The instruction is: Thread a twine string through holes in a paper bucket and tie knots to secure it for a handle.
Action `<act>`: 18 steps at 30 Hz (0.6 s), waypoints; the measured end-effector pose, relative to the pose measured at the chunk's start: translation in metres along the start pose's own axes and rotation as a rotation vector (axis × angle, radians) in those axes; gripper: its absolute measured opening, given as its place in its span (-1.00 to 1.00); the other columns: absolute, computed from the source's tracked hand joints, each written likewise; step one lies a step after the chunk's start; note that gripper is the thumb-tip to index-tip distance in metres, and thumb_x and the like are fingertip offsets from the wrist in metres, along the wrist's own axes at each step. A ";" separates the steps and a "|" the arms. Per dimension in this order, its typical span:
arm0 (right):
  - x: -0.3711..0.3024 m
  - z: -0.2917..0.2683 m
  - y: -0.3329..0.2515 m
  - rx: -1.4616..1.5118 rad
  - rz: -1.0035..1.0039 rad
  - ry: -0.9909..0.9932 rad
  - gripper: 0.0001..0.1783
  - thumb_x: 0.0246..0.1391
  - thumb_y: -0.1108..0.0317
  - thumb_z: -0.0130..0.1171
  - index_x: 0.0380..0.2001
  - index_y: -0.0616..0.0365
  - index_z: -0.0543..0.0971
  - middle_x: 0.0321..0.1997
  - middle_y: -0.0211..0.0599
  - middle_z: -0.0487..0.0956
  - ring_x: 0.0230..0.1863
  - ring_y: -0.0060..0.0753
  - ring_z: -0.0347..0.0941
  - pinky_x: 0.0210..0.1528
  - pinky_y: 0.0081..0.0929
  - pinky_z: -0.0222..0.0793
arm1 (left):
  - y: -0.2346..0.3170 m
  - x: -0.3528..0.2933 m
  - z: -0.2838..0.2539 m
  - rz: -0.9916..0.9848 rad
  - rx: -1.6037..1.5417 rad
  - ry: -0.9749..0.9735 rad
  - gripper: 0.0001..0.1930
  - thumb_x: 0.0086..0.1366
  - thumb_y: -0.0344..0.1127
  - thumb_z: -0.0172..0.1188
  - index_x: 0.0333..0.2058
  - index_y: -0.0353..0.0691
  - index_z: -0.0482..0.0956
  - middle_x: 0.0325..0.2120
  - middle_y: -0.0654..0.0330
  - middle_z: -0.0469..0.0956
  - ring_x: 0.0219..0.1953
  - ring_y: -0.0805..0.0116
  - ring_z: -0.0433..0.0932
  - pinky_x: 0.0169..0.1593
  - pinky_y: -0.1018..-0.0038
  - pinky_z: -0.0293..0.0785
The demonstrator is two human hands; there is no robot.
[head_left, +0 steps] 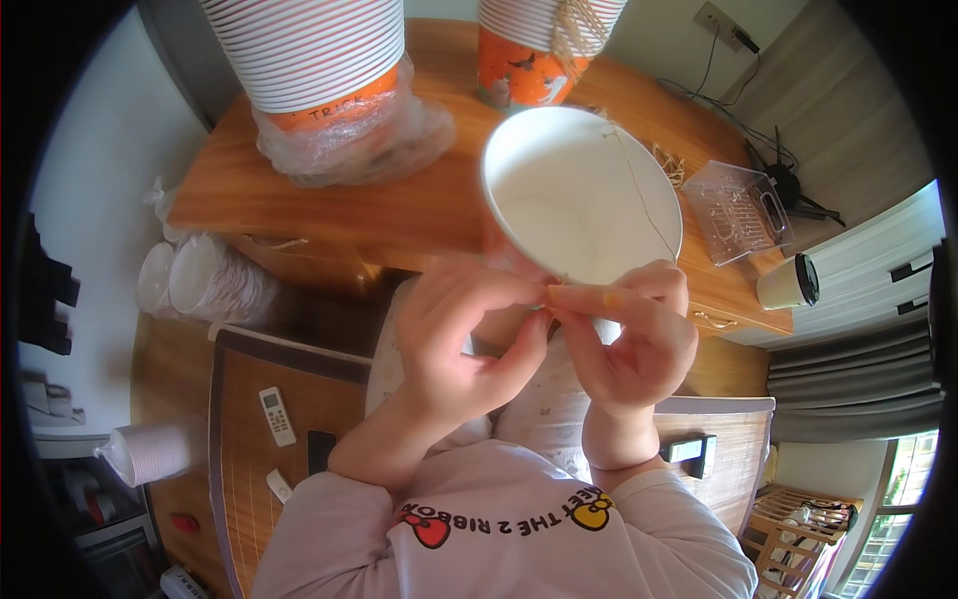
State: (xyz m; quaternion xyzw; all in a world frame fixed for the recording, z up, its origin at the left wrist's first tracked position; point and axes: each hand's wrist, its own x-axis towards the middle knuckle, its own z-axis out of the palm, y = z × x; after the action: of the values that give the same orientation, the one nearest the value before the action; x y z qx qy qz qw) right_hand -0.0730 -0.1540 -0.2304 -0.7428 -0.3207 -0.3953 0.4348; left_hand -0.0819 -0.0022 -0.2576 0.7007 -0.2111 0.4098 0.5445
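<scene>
A large white-lined paper bucket (pixel 544 165) tilts toward me at the table's near edge, its mouth facing up and its outside orange. A thin piece of twine (pixel 635 180) runs from the far rim across the mouth down to my right hand (pixel 639 339). My left hand (pixel 454 329) meets the right just below the near rim, both with thumb and forefinger pinched together. The twine's end seems to be in the right fingers. Whatever the left fingertips grip is too small to make out.
On the wooden table (pixel 399 220) stand a tall bucket stack (pixel 309 50) in crumpled plastic and another stack (pixel 519 65) with twine hanging on it. A clear plastic basket (pixel 733 205) and a lidded cup (pixel 788 285) are at the right. More wrapped buckets (pixel 215 280) sit lower left.
</scene>
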 end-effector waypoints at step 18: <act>-0.004 0.003 0.006 -0.069 -0.081 0.061 -0.50 -0.25 0.51 0.53 -0.48 -0.04 0.31 -0.32 -0.61 0.71 -0.40 -0.51 0.26 -0.24 -0.56 0.14 | 0.007 0.001 -0.002 -0.019 0.029 -0.037 -0.78 -0.10 -0.64 0.29 -0.39 -0.33 0.64 -0.45 0.14 0.64 -0.37 0.22 0.58 -0.24 0.43 0.46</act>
State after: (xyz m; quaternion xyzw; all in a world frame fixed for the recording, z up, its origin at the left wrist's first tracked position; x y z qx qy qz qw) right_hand -0.0692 -0.1544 -0.2373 -0.7315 -0.3233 -0.4457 0.4022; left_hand -0.0876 -0.0023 -0.2524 0.7180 -0.2084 0.3947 0.5340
